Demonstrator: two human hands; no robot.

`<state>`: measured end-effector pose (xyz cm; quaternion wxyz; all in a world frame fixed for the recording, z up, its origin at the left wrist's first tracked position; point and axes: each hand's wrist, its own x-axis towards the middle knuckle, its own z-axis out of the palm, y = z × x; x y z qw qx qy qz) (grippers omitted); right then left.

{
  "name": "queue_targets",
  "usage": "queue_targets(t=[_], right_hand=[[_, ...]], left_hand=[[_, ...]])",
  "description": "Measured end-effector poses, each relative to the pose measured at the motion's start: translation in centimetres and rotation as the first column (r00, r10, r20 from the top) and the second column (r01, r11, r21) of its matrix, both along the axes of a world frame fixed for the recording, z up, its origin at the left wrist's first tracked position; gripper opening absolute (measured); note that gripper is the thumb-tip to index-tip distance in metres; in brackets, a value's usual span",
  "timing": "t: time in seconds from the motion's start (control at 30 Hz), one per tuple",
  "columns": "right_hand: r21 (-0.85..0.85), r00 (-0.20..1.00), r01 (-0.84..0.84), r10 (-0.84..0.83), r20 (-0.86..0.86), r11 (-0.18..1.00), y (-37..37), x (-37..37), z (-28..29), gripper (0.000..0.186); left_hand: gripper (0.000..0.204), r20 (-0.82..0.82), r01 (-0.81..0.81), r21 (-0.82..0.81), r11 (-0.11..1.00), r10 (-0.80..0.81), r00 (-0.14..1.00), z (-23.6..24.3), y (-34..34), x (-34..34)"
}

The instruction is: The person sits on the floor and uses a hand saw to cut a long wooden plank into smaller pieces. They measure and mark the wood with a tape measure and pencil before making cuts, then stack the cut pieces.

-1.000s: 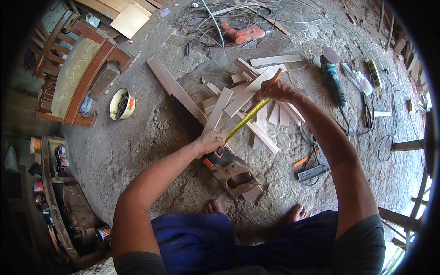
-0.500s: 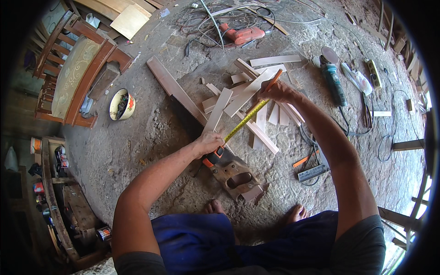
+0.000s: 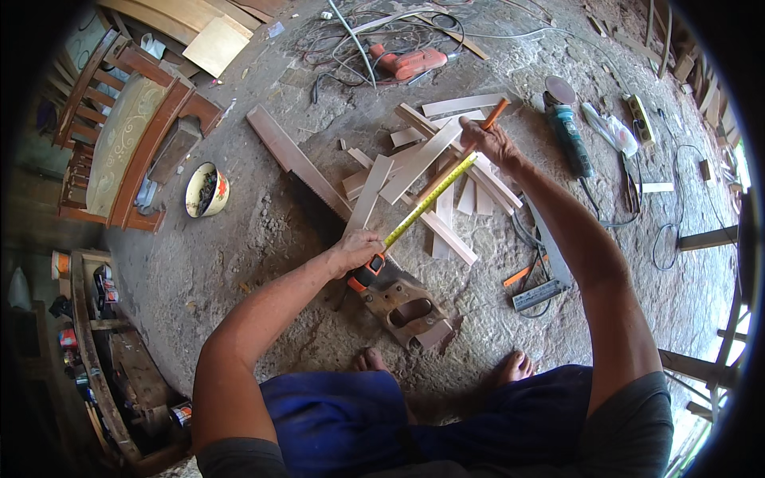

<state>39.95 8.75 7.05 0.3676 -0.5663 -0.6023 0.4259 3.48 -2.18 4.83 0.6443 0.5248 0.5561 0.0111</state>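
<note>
My left hand (image 3: 356, 252) is closed around a tape measure (image 3: 366, 273) with an orange and black case, held above a handsaw. Its yellow blade (image 3: 430, 197) stretches up and right to my right hand (image 3: 492, 146). Closed fingers of that hand hold an orange pencil (image 3: 496, 114), its end poking out at the top; whether they also pinch the tape's end is hidden. Beneath lie loose pale wood strips (image 3: 418, 169) in a crossed heap. The handsaw's wooden handle (image 3: 410, 309) points toward me, its dark blade partly under a long plank (image 3: 288, 155).
A red power drill (image 3: 410, 61) lies among tangled cables at the back. To the right are a teal angle grinder (image 3: 570, 135) and a power strip (image 3: 640, 119). A metal try square (image 3: 540, 295) sits near my right foot. Left stand a bowl (image 3: 207, 191) and carved furniture (image 3: 131, 131).
My right hand has moved up and to the right with the pencil, and more of the yellow tape shows between my hands. My left hand keeps its hold on the case.
</note>
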Motion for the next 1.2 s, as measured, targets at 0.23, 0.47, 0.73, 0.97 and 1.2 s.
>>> queue_targets(t=[0.23,0.47,0.73,0.97,1.2], right_hand=[[0.195,0.912,0.224,-0.276,0.304,0.955,-3.4,2.5,0.8,0.043],[0.045,0.88,0.4,-0.397,0.261,0.916,-8.3,3.0,-1.6,0.058],[-0.226,0.832,0.485,-0.525,-0.177,0.845,-7.6,6.7,0.2,0.02],[-0.249,0.845,0.427,-0.482,-0.231,0.869,-4.1,3.0,-1.2,0.015],[-0.303,0.856,0.368,-0.447,-0.259,0.879,-0.2,0.8,-3.4,0.011]], left_hand=[[0.022,0.115,0.022,-0.054,0.998,-0.016,0.993,1.1,0.2,2.8],[0.025,0.193,0.096,-0.016,0.995,-0.092,0.977,2.1,-0.4,7.4],[0.024,0.137,0.127,-0.011,0.992,-0.124,0.983,2.7,-1.1,8.6],[0.021,0.089,0.0,0.131,0.991,-0.011,0.996,1.5,-0.6,5.7],[0.031,-0.193,0.061,0.451,0.89,0.031,0.981,0.3,1.7,3.9]])
